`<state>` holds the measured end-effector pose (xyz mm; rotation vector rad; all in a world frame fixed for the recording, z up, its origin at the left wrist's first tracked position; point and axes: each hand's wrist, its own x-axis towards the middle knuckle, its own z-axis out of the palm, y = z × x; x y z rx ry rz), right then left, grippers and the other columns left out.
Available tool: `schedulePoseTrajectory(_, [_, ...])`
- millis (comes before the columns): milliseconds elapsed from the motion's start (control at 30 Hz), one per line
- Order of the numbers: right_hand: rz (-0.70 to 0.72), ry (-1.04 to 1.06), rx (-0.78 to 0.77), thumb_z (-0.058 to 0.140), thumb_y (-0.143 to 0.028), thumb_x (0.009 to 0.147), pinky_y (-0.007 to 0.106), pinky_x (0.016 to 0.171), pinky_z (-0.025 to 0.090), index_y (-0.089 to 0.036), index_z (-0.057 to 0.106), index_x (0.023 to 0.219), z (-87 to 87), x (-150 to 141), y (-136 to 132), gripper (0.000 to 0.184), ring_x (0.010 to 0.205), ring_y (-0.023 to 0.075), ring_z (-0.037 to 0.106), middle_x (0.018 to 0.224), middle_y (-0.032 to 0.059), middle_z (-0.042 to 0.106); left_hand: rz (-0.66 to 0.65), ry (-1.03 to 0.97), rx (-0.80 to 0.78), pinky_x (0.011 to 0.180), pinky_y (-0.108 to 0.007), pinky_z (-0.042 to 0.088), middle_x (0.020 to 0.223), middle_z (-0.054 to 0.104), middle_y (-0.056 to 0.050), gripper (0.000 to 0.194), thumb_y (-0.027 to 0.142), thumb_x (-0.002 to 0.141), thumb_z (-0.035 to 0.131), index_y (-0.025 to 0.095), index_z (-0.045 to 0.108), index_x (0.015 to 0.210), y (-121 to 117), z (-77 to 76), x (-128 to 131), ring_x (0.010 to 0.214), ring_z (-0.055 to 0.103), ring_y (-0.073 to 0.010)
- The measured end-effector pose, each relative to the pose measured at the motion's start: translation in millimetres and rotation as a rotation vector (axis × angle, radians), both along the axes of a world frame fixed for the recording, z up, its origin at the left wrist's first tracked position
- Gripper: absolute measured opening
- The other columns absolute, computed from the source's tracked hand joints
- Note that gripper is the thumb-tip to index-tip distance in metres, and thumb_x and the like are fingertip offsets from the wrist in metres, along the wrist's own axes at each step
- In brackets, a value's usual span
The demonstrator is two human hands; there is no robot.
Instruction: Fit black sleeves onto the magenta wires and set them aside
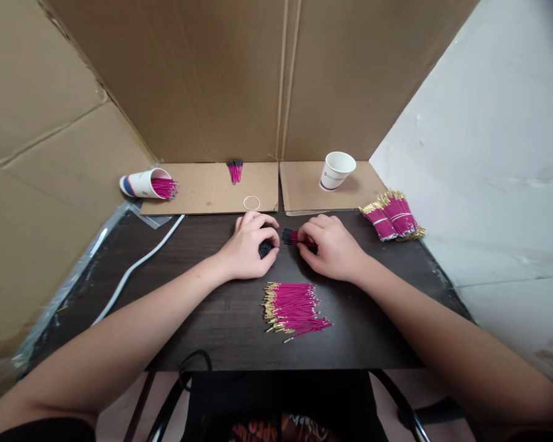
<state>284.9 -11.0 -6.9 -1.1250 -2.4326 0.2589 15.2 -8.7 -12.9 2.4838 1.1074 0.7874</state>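
Note:
My right hand [329, 244] is closed on a small bunch of magenta wires with black tips [289, 236], their tips pointing left. Just across from it, my left hand [253, 245] curls around a heap of small black pieces [264, 248], which its fingers partly hide. Nearer to me on the dark table lies a loose, spread pile of magenta wires [295, 307] with gold ends to the left and silvery ends to the right.
On cardboard at the back lie a tipped paper cup [141, 184] full of magenta wires, a black-tipped bunch [235, 172] and a rubber band [251, 203]. An upright paper cup [335, 172] and banded gold-tipped bundles [393, 215] stand right. A white cable [136, 267] crosses the left.

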Motion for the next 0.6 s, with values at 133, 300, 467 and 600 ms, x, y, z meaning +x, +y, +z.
schedulePoseTrajectory(133, [0.075, 0.023, -0.038, 0.069, -0.017, 0.098, 0.038, 0.086, 0.036, -0.018, 0.065, 0.098, 7.4, -4, -7, 0.004, 0.09, 0.0237, 0.059, 0.093, 0.0059, 0.069, 0.021, 0.006, -0.003, 0.113, -0.061, 0.044, 0.135, 0.074, -0.01, 0.002, 0.022, 0.093, 0.076, 0.022, 0.075, 0.092, 0, -0.5, 1, 0.134, 0.059, -0.0367])
schedulePoseTrajectory(300, [0.337, 0.032, -0.293, 0.071, -0.013, 0.097, 0.035, 0.083, 0.041, -0.018, 0.067, 0.093, 25.7, -11, -24, 0.008, 0.085, 0.0204, 0.059, 0.091, 0.0047, 0.068, 0.049, 0.017, -0.007, 0.112, -0.061, 0.043, 0.136, 0.074, -0.009, 0.005, 0.022, 0.094, 0.078, 0.022, 0.074, 0.092, 0, 0.4, 2, 0.134, 0.059, -0.0367])
schedulePoseTrajectory(467, [0.43, -0.012, -0.391, 0.072, -0.009, 0.097, 0.033, 0.082, 0.043, -0.018, 0.068, 0.09, 32.0, -17, -32, 0.012, 0.086, 0.0205, 0.06, 0.091, 0.0053, 0.07, 0.055, 0.045, -0.027, 0.112, -0.06, 0.043, 0.14, 0.071, -0.01, 0.006, 0.022, 0.097, 0.076, 0.021, 0.073, 0.092, 0, 0.0, 3, 0.137, 0.058, -0.0368])
schedulePoseTrajectory(600, [0.427, -0.055, -0.4, 0.072, -0.009, 0.099, 0.034, 0.085, 0.044, -0.017, 0.069, 0.092, 31.1, -17, -33, 0.011, 0.088, 0.0209, 0.062, 0.093, 0.0063, 0.073, 0.062, 0.067, -0.04, 0.113, -0.059, 0.042, 0.141, 0.069, -0.012, 0.008, 0.024, 0.101, 0.073, 0.02, 0.072, 0.094, -1, -0.3, 4, 0.139, 0.057, -0.0366])
